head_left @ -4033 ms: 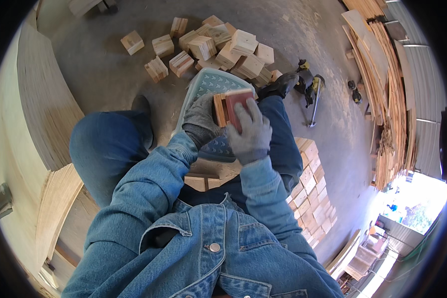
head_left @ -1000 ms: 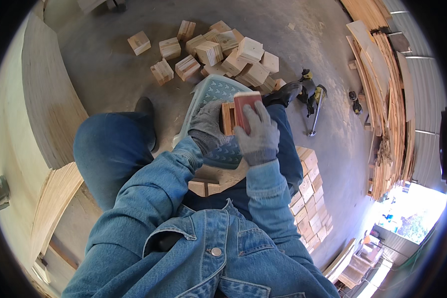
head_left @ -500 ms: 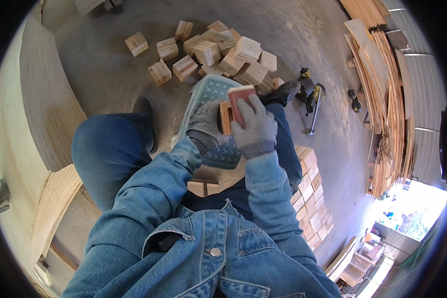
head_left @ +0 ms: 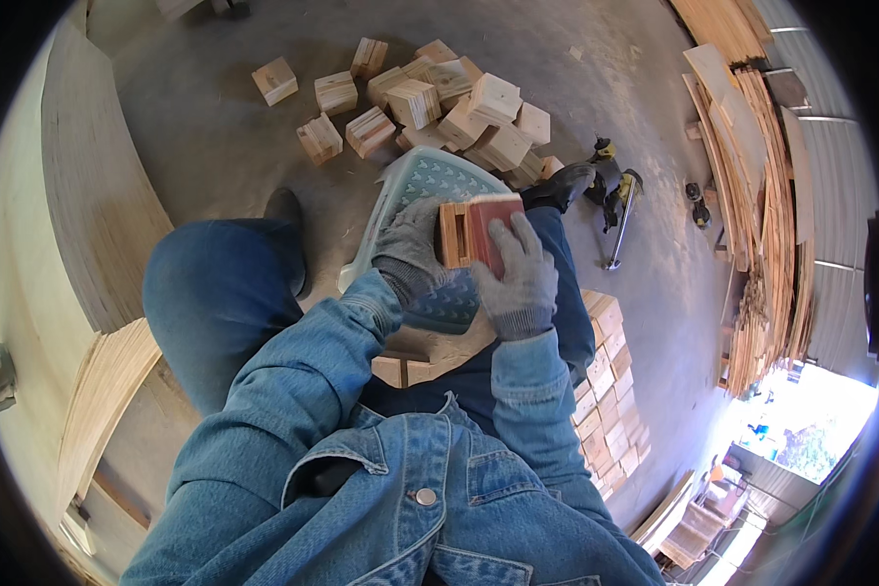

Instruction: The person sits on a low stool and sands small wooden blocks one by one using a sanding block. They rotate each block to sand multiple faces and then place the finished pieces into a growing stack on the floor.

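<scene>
Both my hands wear grey knit gloves and work above a pale blue-green plastic stool (head_left: 438, 168) between my legs. My left hand (head_left: 408, 242) grips a small wooden block (head_left: 451, 234) with a dark slot in the side facing me. Against the block's right side lies a reddish-brown sanding block (head_left: 492, 217) with a pale edge. My right hand (head_left: 520, 278) holds it from the right, fingers laid along its face and the thumb hidden. The contact between the two pieces is hidden from above.
A heap of wooden blocks (head_left: 415, 103) lies on the floor beyond the stool. Stacked blocks (head_left: 606, 381) stand by my right leg. Yellow-black power tools (head_left: 607, 181) and a hammer-like metal tool (head_left: 620, 230) lie right. Long boards (head_left: 752, 186) line the right wall; bent plywood sheets (head_left: 93, 195) stand left.
My right hand and the sanding block have come down toward me, and the sanding block now sits more upright. More of the wooden block's slotted side shows. My left hand has hardly moved.
</scene>
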Tool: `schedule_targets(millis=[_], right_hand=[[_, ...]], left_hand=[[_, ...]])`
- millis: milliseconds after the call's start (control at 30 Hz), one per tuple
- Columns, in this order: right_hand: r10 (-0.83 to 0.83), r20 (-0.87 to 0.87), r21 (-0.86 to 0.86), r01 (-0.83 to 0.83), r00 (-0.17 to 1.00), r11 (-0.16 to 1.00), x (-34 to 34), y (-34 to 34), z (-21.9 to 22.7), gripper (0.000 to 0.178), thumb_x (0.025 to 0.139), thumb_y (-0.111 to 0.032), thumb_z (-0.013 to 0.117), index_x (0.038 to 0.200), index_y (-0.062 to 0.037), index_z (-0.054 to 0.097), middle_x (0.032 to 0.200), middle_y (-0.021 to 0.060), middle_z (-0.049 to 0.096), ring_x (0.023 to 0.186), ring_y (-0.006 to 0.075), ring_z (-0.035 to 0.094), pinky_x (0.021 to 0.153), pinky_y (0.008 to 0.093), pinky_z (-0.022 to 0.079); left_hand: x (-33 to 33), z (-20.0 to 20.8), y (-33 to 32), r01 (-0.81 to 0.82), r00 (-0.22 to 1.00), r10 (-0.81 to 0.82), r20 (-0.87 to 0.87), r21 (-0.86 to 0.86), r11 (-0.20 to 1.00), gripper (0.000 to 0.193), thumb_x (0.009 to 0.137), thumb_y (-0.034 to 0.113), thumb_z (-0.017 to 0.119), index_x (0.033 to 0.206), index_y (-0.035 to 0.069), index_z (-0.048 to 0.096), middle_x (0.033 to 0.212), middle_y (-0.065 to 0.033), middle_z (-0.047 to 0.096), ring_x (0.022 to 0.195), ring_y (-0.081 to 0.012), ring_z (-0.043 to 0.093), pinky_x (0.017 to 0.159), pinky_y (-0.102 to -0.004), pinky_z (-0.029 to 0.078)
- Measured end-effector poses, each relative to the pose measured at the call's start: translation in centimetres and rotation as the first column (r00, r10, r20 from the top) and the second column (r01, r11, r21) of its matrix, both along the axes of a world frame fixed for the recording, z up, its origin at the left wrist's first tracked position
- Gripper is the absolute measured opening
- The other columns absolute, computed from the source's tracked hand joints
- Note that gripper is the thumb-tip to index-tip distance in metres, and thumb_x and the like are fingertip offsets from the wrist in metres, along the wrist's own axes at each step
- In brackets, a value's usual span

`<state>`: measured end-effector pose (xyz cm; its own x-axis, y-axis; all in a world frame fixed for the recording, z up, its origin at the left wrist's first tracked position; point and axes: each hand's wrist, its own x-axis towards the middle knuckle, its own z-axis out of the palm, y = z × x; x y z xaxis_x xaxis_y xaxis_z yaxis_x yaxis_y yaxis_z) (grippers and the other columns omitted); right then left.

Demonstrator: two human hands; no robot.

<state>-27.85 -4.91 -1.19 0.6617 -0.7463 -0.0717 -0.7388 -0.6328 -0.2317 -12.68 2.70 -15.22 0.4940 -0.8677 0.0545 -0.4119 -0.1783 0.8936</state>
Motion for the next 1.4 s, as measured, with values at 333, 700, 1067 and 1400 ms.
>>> schedule_targets(millis=[333, 700, 1067, 1400], right_hand=[[0.076, -0.043, -0.053, -0.079, 0.996, 0.996, 2.0, -0.4, 1.1, 0.059, 0.084, -0.033, 0.075, 0.141, -0.0213, 0.069, 0.156, 0.011, 0.055, 0.122, 0.0423, 0.064, 0.106, 0.0527, 0.05], [0.22, -0.285, 0.154, -0.183, 0.933, 0.971, 7.6, -9.2, 5.3, 0.059, 0.081, -0.035, 0.075, 0.135, -0.0093, 0.072, 0.142, 0.0135, 0.068, 0.126, 0.0341, 0.067, 0.112, 0.0416, 0.051], [0.339, -0.465, 0.304, -0.212, 0.818, 0.929, 10.6, -8.1, 8.0, 0.062, 0.08, -0.031, 0.08, 0.138, -0.0117, 0.072, 0.135, 0.0159, 0.072, 0.125, 0.0323, 0.068, 0.112, 0.0417, 0.051], [0.325, -0.73, 0.334, -0.101, 0.601, 0.937, 16.3, -11.7, 3.6, 0.042, 0.097, -0.035, 0.072, 0.135, -0.0156, 0.074, 0.132, 0.0115, 0.074, 0.124, 0.0306, 0.069, 0.108, 0.0448, 0.054]], left_hand=[[-0.2, 0.0, -0.2, 0.018, 1.0, -0.02, 0.018, 0.058, 0.998, 0.09, 0.07, 0.038, 0.095, 0.145, 0.015, 0.051, 0.141, -0.0172, 0.056, 0.135, -0.0377, 0.054, 0.122, -0.0488, 0.038], [-0.7, 1.4, 0.2, -0.028, 0.993, 0.028, 0.113, -0.004, 1.0, 0.087, 0.069, 0.037, 0.094, 0.143, 0.013, 0.055, 0.137, -0.0181, 0.059, 0.131, -0.0396, 0.056, 0.116, -0.049, 0.045], [-0.7, 1.1, 0.8, -0.038, 0.995, 0.032, 0.099, 0.067, 0.997, 0.098, 0.072, 0.042, 0.09, 0.152, 0.01, 0.044, 0.15, -0.0203, 0.049, 0.143, -0.0408, 0.046, 0.125, -0.0515, 0.033], [-0.8, 1.0, 0.6, -0.01, 0.997, 0.002, 0.081, 0.101, 0.995, 0.096, 0.078, 0.046, 0.083, 0.156, 0.011, 0.04, 0.156, -0.0201, 0.045, 0.151, -0.0399, 0.039, 0.13, -0.0519, 0.024]])
